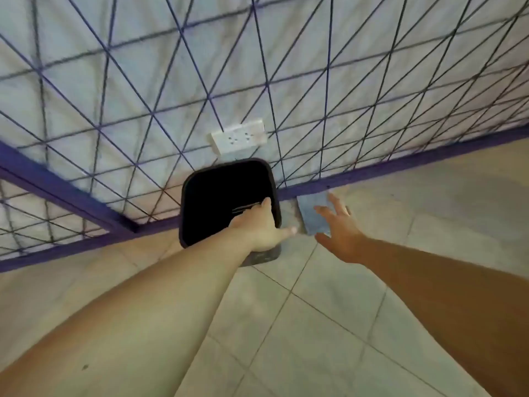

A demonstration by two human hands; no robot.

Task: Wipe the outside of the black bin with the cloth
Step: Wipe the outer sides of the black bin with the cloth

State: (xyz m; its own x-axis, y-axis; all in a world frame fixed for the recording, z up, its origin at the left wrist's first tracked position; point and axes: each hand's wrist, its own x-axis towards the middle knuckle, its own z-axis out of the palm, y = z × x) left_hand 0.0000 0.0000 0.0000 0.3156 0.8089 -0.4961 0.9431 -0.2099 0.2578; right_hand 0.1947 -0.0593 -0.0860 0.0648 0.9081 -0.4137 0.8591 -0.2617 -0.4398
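Against the floor's far edge by the purple skirting, left hand (259, 229) is gripping the black bin (226, 202) rim while right hand (339, 227), fingers spread and empty, is hovering over the cloth (313, 213) beside it, risking tipping the bin if pulled one-handed.

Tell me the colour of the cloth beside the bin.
The cloth is pale blue-grey, plain, seen in the head view, right of the black bin.

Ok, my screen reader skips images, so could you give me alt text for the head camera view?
A person's left hand grips the rim of a black bin standing on a tiled floor against a wall with a purple grid pattern. The right hand, fingers spread, reaches over a blue-grey cloth beside the bin. A white socket sits on the wall above.
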